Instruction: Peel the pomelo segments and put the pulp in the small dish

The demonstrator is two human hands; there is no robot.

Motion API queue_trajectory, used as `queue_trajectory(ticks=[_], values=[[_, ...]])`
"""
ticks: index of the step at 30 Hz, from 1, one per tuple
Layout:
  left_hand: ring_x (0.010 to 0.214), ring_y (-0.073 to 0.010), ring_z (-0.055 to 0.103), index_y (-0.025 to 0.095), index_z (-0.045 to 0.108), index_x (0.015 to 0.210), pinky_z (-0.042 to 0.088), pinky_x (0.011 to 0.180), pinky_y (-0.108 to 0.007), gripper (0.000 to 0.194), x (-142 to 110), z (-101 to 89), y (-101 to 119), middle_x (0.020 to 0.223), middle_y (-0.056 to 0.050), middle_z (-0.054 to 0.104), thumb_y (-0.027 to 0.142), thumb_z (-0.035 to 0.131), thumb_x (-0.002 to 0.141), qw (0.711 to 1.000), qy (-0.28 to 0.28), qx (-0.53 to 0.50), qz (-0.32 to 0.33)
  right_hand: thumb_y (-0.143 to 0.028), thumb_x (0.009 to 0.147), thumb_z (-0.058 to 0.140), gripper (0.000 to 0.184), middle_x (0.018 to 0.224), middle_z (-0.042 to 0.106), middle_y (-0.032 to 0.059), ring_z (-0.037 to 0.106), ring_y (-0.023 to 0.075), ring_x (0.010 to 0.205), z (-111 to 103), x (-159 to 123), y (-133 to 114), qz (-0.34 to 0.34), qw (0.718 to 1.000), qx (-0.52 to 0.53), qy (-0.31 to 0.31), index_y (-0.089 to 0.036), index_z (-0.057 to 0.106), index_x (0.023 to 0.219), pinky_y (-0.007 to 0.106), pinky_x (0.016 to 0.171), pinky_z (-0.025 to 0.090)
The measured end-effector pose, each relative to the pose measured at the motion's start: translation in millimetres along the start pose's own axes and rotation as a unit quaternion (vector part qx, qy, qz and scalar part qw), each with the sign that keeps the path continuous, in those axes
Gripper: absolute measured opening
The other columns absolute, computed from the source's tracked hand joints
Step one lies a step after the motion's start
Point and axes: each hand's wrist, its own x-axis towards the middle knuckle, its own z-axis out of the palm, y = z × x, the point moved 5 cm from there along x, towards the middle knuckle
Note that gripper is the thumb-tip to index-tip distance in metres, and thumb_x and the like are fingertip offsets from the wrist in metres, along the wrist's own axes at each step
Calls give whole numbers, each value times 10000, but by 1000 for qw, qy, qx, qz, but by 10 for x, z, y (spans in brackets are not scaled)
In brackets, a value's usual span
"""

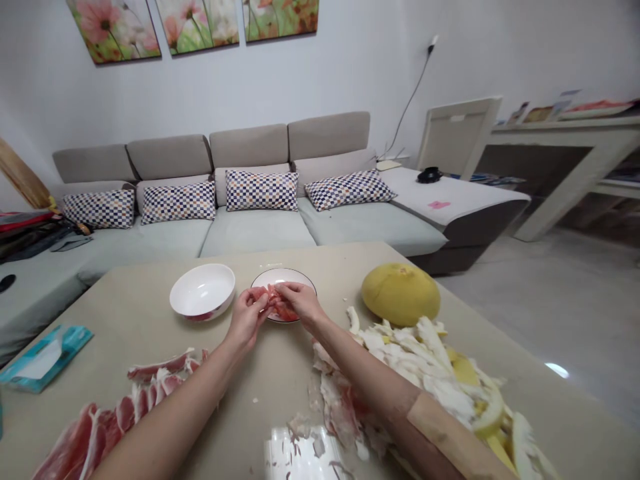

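Left hand: the bare left hand [247, 317] is curled, fingers pinched on the pink pomelo pulp [277, 303] from the left side, over the plate.
Right hand: the bare right hand [300, 303] is bent downward, fingertips pressed on the same pulp from the right; the two hands nearly touch.
Pulp: held just above the round white ceramic plate [260, 277], with more pink pulp visible on the plate beneath the hands.
Left of plate: a deep white ceramic bowl [203, 289] stands just beside the plate, a little pink showing at its lower edge.
Right of plate: a whole yellow-green pomelo [400, 294] sits on the beige table [105, 333], next to a heap of white pith and rind [420, 367].
Near foreground: pink-and-white membrane strips [115, 420] lie at lower left, under the left forearm.
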Motion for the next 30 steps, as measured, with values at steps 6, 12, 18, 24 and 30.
queue_trajectory(ticks=[6,12,18,24,30], values=[[742,-140,675,164,583,822,538,783,-299,242,43,-7,11,819,-24,676,167,779,679,999,9,33,35,-319,734,714,172,644,699,25,667,133,599,9,-6,-37,9,999,-19,-37,-153,675,756,221,600,565],[714,-118,634,158,617,808,521,748,-246,245,133,-21,34,787,-6,666,129,789,636,997,14,60,53,-269,643,798,194,624,685,2,647,128,582,-1,15,-99,6,997,-57,-50,-148,666,717,235,620,561],[733,-108,658,168,572,802,541,830,-313,188,164,-76,-16,837,-19,682,133,741,727,999,32,16,16,-246,825,662,115,742,690,15,663,119,680,-115,130,4,6,996,-89,-25,-131,650,824,241,704,556],[709,-107,669,154,574,776,558,838,-315,137,151,-139,-6,791,-32,692,105,702,772,999,8,-20,-31,-304,919,565,256,1105,621,68,631,191,925,-305,244,-4,0,977,-208,-35,-141,589,1116,379,786,543],[754,-135,681,147,621,851,563,826,-317,209,75,-93,4,828,-46,701,140,772,708,998,-47,-3,-44,-259,828,646,106,1066,679,78,577,239,1079,-245,212,-224,-64,953,-297,-11,-167,696,846,376,967,424]])
